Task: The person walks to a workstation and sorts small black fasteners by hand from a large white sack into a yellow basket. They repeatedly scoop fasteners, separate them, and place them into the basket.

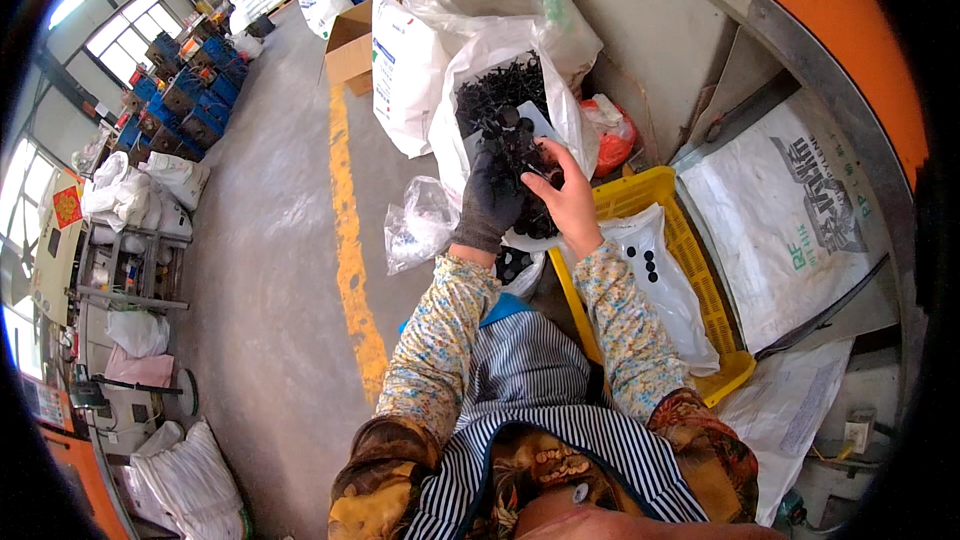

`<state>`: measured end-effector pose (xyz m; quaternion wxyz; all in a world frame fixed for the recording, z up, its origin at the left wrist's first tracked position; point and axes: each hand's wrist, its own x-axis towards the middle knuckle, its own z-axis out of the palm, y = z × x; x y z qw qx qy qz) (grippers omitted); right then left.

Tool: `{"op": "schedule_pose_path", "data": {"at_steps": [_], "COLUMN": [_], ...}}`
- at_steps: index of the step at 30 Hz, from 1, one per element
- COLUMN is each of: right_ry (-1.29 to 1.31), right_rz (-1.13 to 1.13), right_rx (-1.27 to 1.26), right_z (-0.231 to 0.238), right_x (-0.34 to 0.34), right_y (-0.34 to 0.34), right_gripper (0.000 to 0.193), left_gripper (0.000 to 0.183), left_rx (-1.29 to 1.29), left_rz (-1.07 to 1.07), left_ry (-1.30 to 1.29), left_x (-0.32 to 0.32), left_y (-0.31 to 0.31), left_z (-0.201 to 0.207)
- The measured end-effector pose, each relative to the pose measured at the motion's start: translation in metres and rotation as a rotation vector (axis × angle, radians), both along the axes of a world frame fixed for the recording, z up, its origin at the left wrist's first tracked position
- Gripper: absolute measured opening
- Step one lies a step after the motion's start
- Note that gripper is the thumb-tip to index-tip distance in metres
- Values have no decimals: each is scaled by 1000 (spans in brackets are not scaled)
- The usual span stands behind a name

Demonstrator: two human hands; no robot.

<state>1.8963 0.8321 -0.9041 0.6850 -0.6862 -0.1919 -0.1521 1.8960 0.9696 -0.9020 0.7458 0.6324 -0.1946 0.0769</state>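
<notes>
My left hand (488, 202), in a dark glove, is closed around a cluster of black plastic parts (513, 140) with round disc-like ends. Bare fingers of my right hand (568, 198) pinch at the right side of that same cluster. Just beyond both hands stands an open white sack (448, 145) with many black plastic pieces (503, 85) in it. Under my wrists, a smaller bag (525, 282) also holds black pieces, partly hidden by my arms. To the right is a yellow plastic crate (737, 368), with a white bag (668, 315) and several small black discs (650, 265) on it.
A clear bag (420, 225) lies on the floor left of my hands. Farther off are a cardboard box (352, 50) and a red bag (612, 132). An orange and grey machine (840, 20) borders the right side. A yellow line (348, 230) runs along the floor.
</notes>
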Motion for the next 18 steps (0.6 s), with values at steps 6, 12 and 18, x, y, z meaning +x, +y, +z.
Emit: {"op": "schedule_pose_path", "data": {"at_steps": [6,12,18], "right_ry": [-27,-169,-101], "right_rz": [-118,-190,-260], "right_rx": [-276,-364,-315], "right_z": [11,-3,-5], "right_x": [-12,-16,-22], "right_y": [9,14,19], "right_gripper": [56,60,52], "left_gripper": [40,40,36], "left_rx": [-373,-511,-575], "left_rz": [-40,-22,172], "left_ry": [103,93,54], "left_x": [-3,1,-1], "left_y": [-5,-10,-15], "left_z": [-2,-9,-11]}}
